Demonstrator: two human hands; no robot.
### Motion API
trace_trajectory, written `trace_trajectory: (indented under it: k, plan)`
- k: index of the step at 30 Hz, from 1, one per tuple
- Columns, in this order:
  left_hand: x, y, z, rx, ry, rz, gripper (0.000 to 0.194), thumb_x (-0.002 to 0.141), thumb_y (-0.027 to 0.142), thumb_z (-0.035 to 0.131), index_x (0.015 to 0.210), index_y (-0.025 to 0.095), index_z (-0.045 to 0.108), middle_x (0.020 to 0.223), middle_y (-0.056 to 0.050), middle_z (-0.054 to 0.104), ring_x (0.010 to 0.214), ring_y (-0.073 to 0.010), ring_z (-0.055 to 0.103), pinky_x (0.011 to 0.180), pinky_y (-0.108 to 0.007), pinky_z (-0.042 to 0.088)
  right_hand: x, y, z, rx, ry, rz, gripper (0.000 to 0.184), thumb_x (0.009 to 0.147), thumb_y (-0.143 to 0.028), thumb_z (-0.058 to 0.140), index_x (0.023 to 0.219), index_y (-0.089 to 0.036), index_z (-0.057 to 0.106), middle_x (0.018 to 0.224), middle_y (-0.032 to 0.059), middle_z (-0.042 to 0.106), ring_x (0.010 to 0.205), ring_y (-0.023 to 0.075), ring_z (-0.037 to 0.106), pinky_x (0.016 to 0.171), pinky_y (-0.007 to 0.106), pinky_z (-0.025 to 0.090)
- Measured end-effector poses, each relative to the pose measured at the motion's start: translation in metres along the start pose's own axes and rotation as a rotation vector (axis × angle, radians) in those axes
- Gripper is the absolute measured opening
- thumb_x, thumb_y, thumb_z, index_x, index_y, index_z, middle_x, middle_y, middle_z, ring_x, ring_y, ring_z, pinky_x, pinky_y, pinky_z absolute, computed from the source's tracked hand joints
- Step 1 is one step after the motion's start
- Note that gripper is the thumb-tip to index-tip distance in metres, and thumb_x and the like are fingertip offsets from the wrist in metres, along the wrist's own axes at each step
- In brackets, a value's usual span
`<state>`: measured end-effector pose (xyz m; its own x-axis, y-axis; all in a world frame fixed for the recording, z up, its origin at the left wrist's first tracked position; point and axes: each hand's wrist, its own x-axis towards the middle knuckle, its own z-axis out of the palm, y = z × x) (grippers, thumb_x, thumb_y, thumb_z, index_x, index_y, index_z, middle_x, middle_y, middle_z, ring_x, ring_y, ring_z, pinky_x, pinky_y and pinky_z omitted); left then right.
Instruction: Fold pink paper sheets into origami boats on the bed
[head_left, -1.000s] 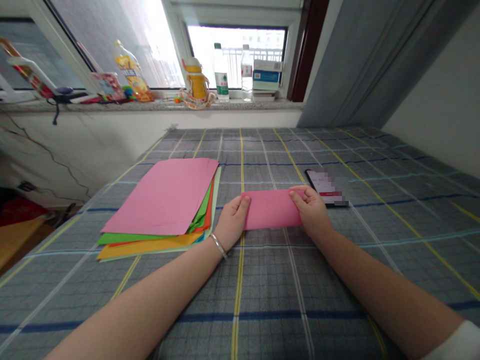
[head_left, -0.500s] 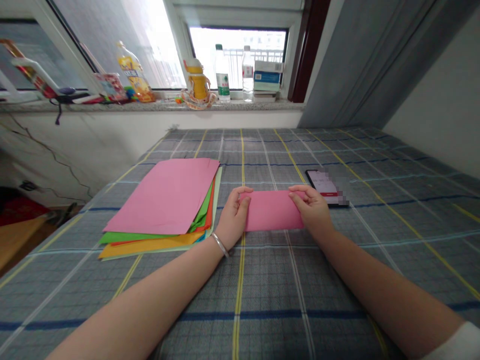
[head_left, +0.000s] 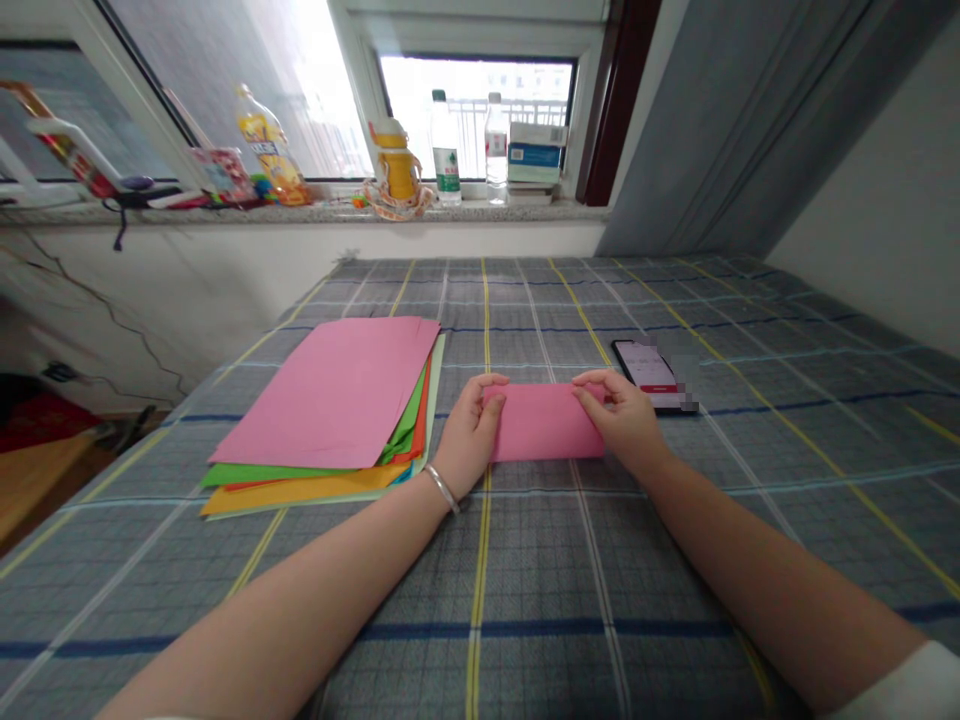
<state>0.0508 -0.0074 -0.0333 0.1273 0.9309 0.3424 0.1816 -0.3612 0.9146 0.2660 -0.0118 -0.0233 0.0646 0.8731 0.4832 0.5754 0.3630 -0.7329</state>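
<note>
A folded pink paper (head_left: 544, 422) lies flat on the checked bedsheet (head_left: 525, 560) in the middle of the view. My left hand (head_left: 469, 432) grips its left end, fingers curled over the far corner and thumb on top. My right hand (head_left: 622, 418) pinches the right end, fingertips at the far corner. A bracelet circles my left wrist. To the left lies a stack of coloured paper sheets (head_left: 330, 410), pink on top with green, orange and yellow edges showing.
A phone (head_left: 646, 370) lies screen up just beyond my right hand. The windowsill (head_left: 300, 212) at the back holds bottles, a yellow cup and a box. A grey curtain (head_left: 720, 130) hangs at the right. The bed's left edge drops to the floor.
My fingers have shifted slightly toward the paper's far corners, the left fingers now curling over the far edge. The paper has stayed in place.
</note>
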Motion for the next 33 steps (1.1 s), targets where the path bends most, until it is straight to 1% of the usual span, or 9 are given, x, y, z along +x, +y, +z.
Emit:
trace_trajectory:
  k: [2,5,9,11,16,20,23,26,33]
  plan:
    - [-0.001,0.003,-0.002,0.105,0.015,0.079,0.026,0.093,0.034,0.046,0.115,0.022,0.052,0.081,0.000,0.054,0.058,-0.0112,0.044,0.058,-0.024,0.039,0.001,-0.008,-0.003,-0.131,-0.002,-0.155,0.014,0.083,-0.033,0.061,0.090,-0.024,0.068,0.092,0.0029,0.072,0.087,0.0217,0.063,0.080,0.038,0.045]
    - [-0.003,0.007,-0.004,0.194,0.037,0.170,0.033,0.094,0.033,0.046,0.125,0.024,0.045,0.089,-0.001,0.057,0.058,-0.0109,0.048,0.059,-0.026,0.042,0.000,-0.024,-0.007,-0.334,0.038,-0.347,0.010,0.083,-0.033,0.064,0.087,-0.026,0.069,0.087,0.0014,0.072,0.087,0.0225,0.062,0.087,0.042,0.040]
    - [-0.008,0.011,-0.004,0.248,0.013,0.288,0.035,0.094,0.032,0.045,0.128,0.023,0.040,0.110,-0.007,0.059,0.076,-0.0142,0.062,0.070,-0.029,0.049,-0.004,-0.039,-0.008,-0.353,0.074,-0.440,0.008,0.083,-0.032,0.065,0.088,-0.028,0.070,0.085,-0.0006,0.072,0.086,0.0203,0.061,0.088,0.040,0.039]
    - [-0.009,0.014,-0.003,0.320,-0.014,0.327,0.033,0.094,0.031,0.045,0.126,0.022,0.040,0.108,-0.008,0.061,0.084,-0.0166,0.065,0.076,-0.031,0.051,-0.006,-0.042,-0.007,-0.316,0.063,-0.462,0.007,0.085,-0.031,0.064,0.087,-0.029,0.070,0.085,-0.0012,0.072,0.085,0.0191,0.062,0.086,0.038,0.040]
    - [-0.010,0.020,-0.005,0.465,-0.026,0.421,0.026,0.094,0.030,0.047,0.118,0.021,0.043,0.102,-0.007,0.067,0.091,-0.0196,0.067,0.081,-0.035,0.052,-0.006,-0.043,-0.006,-0.227,0.016,-0.476,0.007,0.085,-0.030,0.062,0.081,-0.027,0.068,0.084,-0.0015,0.072,0.081,0.0181,0.063,0.081,0.036,0.044]
    - [-0.007,0.017,-0.007,0.364,-0.036,0.476,0.025,0.093,0.022,0.049,0.117,0.021,0.040,0.114,-0.008,0.065,0.104,-0.0178,0.064,0.091,-0.036,0.049,-0.003,-0.039,-0.009,-0.173,0.053,-0.429,0.008,0.084,-0.025,0.061,0.078,-0.026,0.066,0.081,0.0004,0.071,0.081,0.0189,0.063,0.078,0.036,0.046]
    - [-0.003,0.014,-0.009,0.319,-0.008,0.499,0.021,0.090,0.021,0.055,0.109,0.021,0.045,0.119,-0.008,0.062,0.108,-0.0167,0.060,0.092,-0.035,0.048,0.000,-0.038,-0.014,-0.149,0.109,-0.393,0.007,0.084,-0.025,0.061,0.078,-0.025,0.065,0.079,0.0011,0.070,0.080,0.0194,0.063,0.077,0.036,0.047]
    - [0.001,0.012,-0.011,0.278,-0.026,0.469,0.012,0.090,0.022,0.056,0.100,0.020,0.048,0.119,-0.008,0.061,0.110,-0.0167,0.058,0.095,-0.035,0.046,0.002,-0.037,-0.019,-0.129,0.146,-0.363,0.007,0.083,-0.024,0.061,0.078,-0.025,0.065,0.079,0.0013,0.070,0.080,0.0194,0.063,0.077,0.036,0.048]
    - [0.007,0.011,-0.011,0.297,-0.036,0.361,0.012,0.089,0.030,0.056,0.086,0.020,0.061,0.108,-0.007,0.067,0.106,-0.0195,0.060,0.096,-0.038,0.045,0.003,-0.034,-0.024,-0.119,0.191,-0.308,0.008,0.084,-0.029,0.060,0.079,-0.025,0.067,0.080,0.0015,0.070,0.080,0.0200,0.064,0.077,0.037,0.048]
